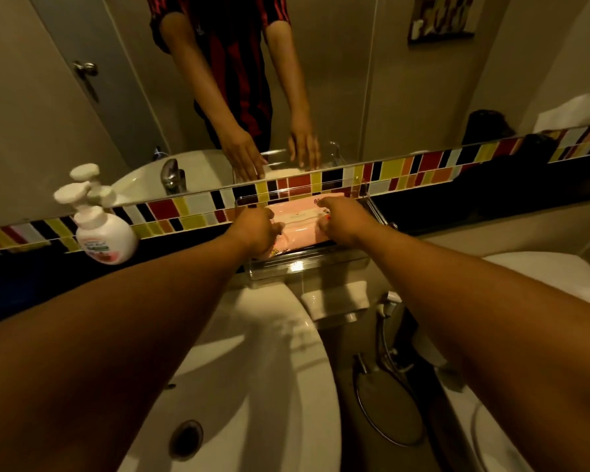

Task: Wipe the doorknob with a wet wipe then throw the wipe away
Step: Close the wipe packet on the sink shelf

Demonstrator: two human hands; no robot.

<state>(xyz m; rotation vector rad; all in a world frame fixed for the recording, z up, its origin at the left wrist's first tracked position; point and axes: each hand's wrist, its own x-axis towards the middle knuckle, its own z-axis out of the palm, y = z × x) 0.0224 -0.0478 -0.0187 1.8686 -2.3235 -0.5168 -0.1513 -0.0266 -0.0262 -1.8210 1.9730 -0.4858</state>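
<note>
Wet wipe pack [295,222], pink and flat, lies in a clear tray [307,267] on the dark ledge under the mirror, above the white sink [252,386]; no single wipe is out yet. The left hand [256,229] has its fingers curled onto the pack's left end, apparently to pin it down. The right hand [343,219] pinches at the top near the pack's flap, likely to peel it open or pull out 1 sheet. 2 hands make sense here: the soft pack would lift with the wipe otherwise. A soap pump bottle [99,233] stands on the ledge well to the left. The doorknob [86,68] shows only as a reflection in the mirror, so it must be behind the person, still to be wiped.
</note>
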